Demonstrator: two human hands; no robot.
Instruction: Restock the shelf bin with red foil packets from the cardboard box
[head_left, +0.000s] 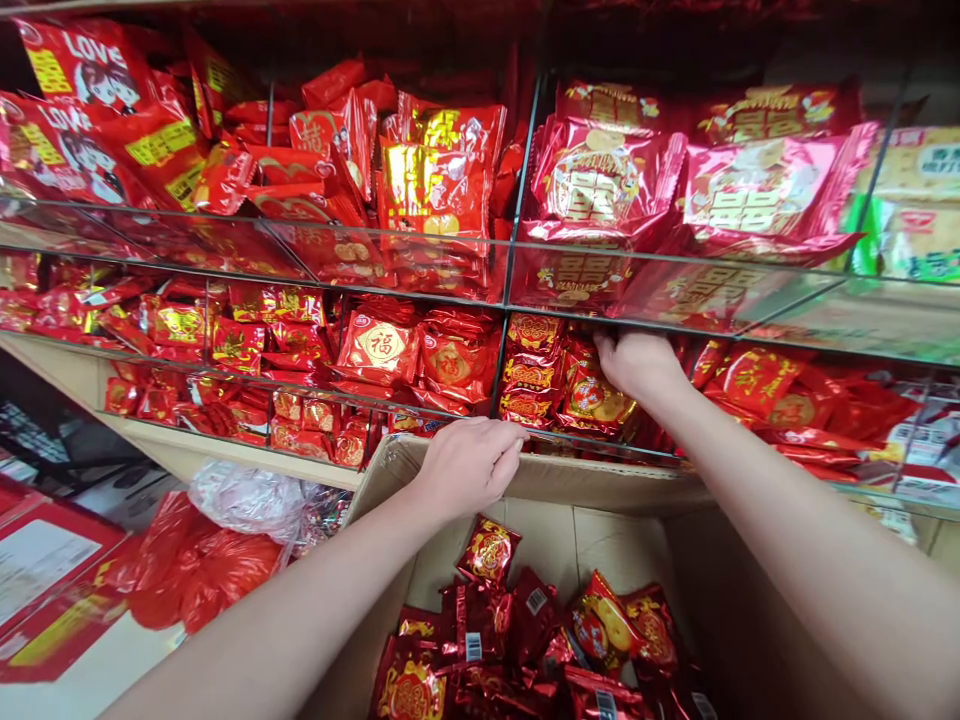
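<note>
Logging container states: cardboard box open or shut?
Open. No flap covers the top of the cardboard box; the head view looks straight in at red packets lying inside, with bare inner wall showing beyond them.

From my head, one camera looked forward and down at close range, facing stocked shelves (225, 450) across the upper frame and peering into an open carton (622, 480) at bottom centre.
</note>
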